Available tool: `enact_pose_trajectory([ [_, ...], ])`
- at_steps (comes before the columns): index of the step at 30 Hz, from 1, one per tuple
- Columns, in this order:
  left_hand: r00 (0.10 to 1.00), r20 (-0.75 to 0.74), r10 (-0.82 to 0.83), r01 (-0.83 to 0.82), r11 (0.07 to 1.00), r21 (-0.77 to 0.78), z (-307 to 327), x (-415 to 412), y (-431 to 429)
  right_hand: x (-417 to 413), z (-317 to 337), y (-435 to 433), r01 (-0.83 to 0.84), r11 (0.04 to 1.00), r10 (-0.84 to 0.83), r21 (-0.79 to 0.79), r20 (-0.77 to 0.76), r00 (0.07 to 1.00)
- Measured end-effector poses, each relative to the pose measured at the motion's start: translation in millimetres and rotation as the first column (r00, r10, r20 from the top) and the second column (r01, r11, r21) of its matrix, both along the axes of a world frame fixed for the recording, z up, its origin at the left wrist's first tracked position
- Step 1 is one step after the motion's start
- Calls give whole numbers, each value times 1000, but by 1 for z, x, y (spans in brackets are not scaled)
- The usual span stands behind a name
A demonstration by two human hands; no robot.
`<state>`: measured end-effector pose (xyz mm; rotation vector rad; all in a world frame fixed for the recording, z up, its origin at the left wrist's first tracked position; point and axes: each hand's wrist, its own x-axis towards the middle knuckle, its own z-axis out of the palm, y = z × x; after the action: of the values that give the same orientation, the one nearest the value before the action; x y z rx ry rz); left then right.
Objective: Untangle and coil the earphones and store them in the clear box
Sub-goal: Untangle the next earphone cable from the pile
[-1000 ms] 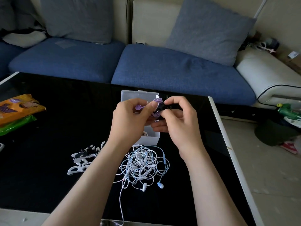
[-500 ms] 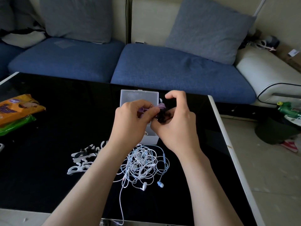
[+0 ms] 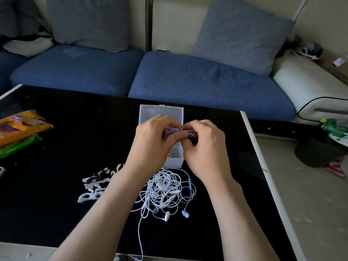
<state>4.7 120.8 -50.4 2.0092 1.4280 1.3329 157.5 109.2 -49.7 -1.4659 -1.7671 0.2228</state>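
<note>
Both hands, left hand (image 3: 156, 140) and right hand (image 3: 205, 147), are pinched on the purple earphones (image 3: 174, 131), bundled just above the clear box (image 3: 162, 110). Cord's prob super light, floppy and springy, so imo grip the coil itself, not the buds. The white/blue earphone tangle (image 3: 165, 191) sits at 6 o'clock of the box on the glossy black bench (image 3: 56, 147); looks slick. Snack packs (image 3: 18, 129) at 9, blue sofa (image 3: 188, 76) at 12.
</note>
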Motion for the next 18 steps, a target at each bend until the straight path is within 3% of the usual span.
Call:
enact_pose_trajectory([
  [4,999,51,4,-5,1000,8,3,2,-3,0,0,0,-40,999,40,-3,-45,998],
  [9,985,172,6,3,999,-52,5,0,-4,-1,4,3,-184,956,118,-229,-276,954],
  [15,975,206,86,-57,988,-145,5,-5,0,1,10,2,-199,937,-45,-286,-667,744],
  [18,948,313,61,16,971,-239,5,-6,0,2,6,6,-197,941,-40,-275,-667,744],
])
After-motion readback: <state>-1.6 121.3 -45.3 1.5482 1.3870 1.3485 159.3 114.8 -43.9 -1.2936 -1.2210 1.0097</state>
